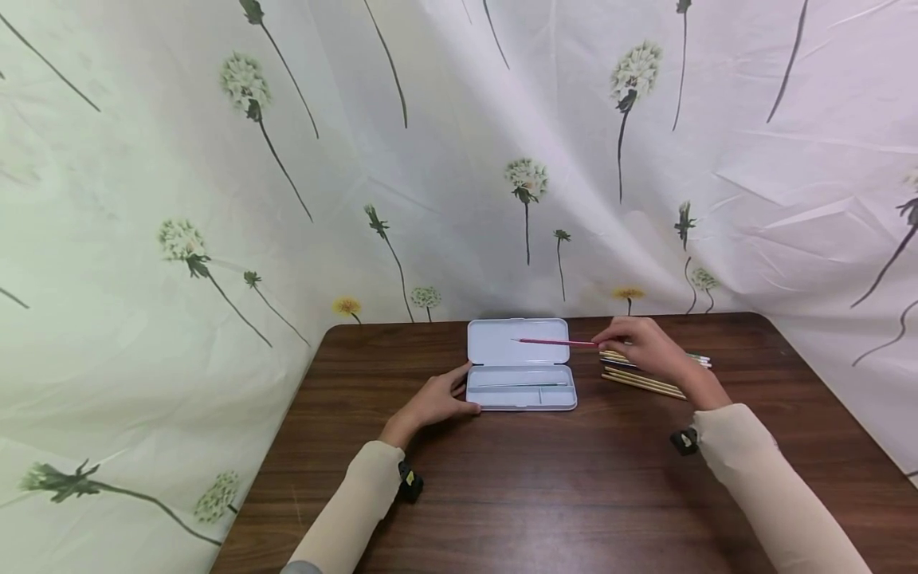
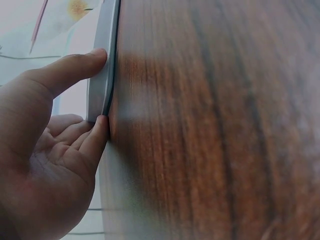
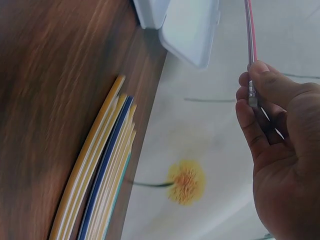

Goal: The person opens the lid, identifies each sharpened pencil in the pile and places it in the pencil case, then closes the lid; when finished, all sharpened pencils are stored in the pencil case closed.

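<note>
A white pencil case lies with its lid swung back on the wooden table. In its long rear compartment rests one thin pencil. My left hand holds the case at its left end, the thumb against the front wall and the fingers at the end. Between thumb and fingers of my right hand is a red pencil, gripped near its eraser end. It is level above the lid, tip pointing left. Beneath the right hand lie several pencils, mostly yellow, one dark blue.
The brown table ends at the back against a white curtain with dandelion prints. The loose pencils lie to the right of the case. A small black wrist camera sits on the left sleeve, another on the right.
</note>
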`<state>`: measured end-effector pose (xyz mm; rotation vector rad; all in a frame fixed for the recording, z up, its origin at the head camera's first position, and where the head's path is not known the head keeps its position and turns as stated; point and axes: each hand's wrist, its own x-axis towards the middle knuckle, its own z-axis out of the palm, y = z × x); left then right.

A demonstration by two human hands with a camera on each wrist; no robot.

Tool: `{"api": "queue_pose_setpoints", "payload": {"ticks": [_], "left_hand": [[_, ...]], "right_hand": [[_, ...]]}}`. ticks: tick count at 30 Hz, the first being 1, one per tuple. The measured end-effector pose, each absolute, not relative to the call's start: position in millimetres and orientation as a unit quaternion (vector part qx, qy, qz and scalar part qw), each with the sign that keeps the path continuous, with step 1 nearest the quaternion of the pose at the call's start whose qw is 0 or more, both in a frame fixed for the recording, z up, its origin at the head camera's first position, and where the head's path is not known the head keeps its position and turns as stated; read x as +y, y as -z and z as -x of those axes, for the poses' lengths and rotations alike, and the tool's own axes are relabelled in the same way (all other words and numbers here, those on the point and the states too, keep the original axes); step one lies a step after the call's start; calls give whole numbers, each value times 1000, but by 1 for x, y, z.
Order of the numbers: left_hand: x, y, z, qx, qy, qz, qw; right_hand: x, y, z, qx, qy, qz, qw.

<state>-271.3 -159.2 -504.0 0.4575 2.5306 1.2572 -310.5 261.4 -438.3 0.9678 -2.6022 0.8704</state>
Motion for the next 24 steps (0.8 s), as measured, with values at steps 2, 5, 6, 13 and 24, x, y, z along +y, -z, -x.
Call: {"api": "queue_pose_setpoints", "payload": {"ticks": [2,5,6,13,24], "left_hand": [[-159,504,272,876,-433,-159,140],[-160,505,272,878,-429,-163,139],[-160,506,272,878,-429,-164,139],[-160,504,272,876,-434,-158,139],[-158,504,272,876,-437,-154,134]], "right_hand": [[254,437,312,-889,-302,-328,100],[244,435,313,-890,-311,-325,76],[240,434,314,-889,-311,-328,74],[220,436,318,-877,-322,-351,65],[204,457,329,-872,-343,-347,31]]}}
